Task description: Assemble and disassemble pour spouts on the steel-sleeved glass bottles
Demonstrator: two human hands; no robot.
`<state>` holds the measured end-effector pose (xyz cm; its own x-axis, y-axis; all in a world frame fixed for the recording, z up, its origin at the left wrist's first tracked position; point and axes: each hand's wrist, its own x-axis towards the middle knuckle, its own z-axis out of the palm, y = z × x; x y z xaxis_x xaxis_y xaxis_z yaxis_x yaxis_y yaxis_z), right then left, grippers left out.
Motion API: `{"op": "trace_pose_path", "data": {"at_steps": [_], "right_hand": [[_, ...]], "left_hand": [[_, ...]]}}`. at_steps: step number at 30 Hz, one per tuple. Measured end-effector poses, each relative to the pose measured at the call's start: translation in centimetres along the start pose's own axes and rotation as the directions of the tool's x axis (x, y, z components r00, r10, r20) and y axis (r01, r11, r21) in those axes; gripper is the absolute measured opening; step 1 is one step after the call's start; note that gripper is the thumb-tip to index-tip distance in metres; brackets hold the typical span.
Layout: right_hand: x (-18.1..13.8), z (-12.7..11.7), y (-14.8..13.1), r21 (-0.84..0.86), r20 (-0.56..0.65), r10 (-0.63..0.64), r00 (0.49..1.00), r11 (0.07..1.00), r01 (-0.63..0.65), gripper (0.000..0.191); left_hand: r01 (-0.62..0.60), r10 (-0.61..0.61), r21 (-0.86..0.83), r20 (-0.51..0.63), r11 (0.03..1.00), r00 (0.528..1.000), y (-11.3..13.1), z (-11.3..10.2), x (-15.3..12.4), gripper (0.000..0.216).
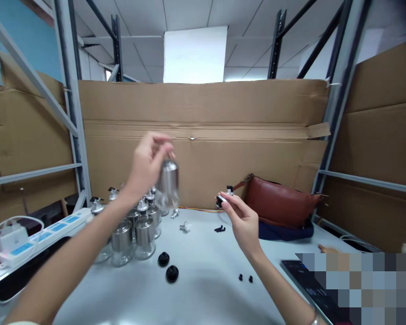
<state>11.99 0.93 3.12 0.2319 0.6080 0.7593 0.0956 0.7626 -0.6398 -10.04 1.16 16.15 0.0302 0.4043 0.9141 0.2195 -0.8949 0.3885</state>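
Pale grey table (203, 289), left hand (148, 162) fingertips pinching the top of a steel-sleeved bottle (168, 183) held above a bottle cluster (135, 232) at left, right hand (244, 221) pinching a pourer cap (222, 199) mid-table, brown bag (279, 201) far right, cardboard wall (203, 108) behind, steel racking (71, 90).
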Motion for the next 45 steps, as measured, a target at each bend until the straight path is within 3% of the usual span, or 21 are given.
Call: {"op": "trace_pose_path", "data": {"at_steps": [1, 4, 6, 11, 17, 21, 26, 33, 39, 45], "right_hand": [[0.0, 0.0, -0.5, -0.015, 0.004, -0.021, 1.000, 1.000, 0.021, 0.024], [0.1, 0.1, -1.1, -0.085, 0.011, -0.095, 0.995, 0.992, 0.095, 0.027], [0.1, 0.2, -0.8, -0.137, 0.015, -0.143, 0.990, 0.980, 0.143, 0.026], [-0.3, 0.5, 0.3, -0.128, 0.070, -0.230, 0.971, 0.963, 0.238, 0.018], [-1.8, 0.1, 0.3, -0.022, 0.205, -0.195, 0.959, 0.979, 0.203, 0.017], [-2.4, -0.1, 0.2, -0.007, 0.261, -0.171, 0.950, 0.984, 0.179, 0.022], [-2.7, 0.0, 0.2, -0.010, 0.330, -0.233, 0.915, 0.968, 0.250, 0.022], [-3.5, 0.3, 1.2, 0.026, 0.247, -0.246, 0.937, 0.969, 0.247, 0.035], [-4.2, 0.9, 1.2, -0.002, 0.138, -0.308, 0.941, 0.950, 0.312, 0.032], [-4.2, 0.9, 1.0, -0.067, 0.132, -0.342, 0.930, 0.933, 0.353, 0.033]], "left_hand": [[0.119, -0.110, -0.080, 0.110, 0.990, 0.988, 0.0, 1.4, -2.2, 0.025], [0.460, -0.329, -0.261, 0.419, 0.849, 0.846, -0.6, 4.8, -7.8, 0.021], [0.535, -0.373, -0.291, 0.463, 0.793, 0.804, -1.4, 6.2, -10.6, 0.029], [0.556, -0.335, -0.335, 0.531, 0.761, 0.778, -3.3, 7.9, -14.2, 0.057], [0.591, -0.327, -0.395, 0.559, 0.703, 0.762, -3.9, 7.8, -14.6, 0.071], [0.538, -0.279, -0.394, 0.548, 0.745, 0.788, -4.0, 7.8, -14.9, 0.069], [0.470, -0.235, -0.401, 0.509, 0.786, 0.828, -4.2, 8.2, -15.5, 0.059], [0.472, -0.228, -0.397, 0.524, 0.787, 0.821, -4.4, 8.1, -15.5, 0.054], [0.502, -0.240, -0.428, 0.531, 0.752, 0.813, -4.3, 8.1, -15.4, 0.054], [0.511, -0.233, -0.448, 0.540, 0.734, 0.809, -3.9, 7.9, -15.0, 0.047]]}}
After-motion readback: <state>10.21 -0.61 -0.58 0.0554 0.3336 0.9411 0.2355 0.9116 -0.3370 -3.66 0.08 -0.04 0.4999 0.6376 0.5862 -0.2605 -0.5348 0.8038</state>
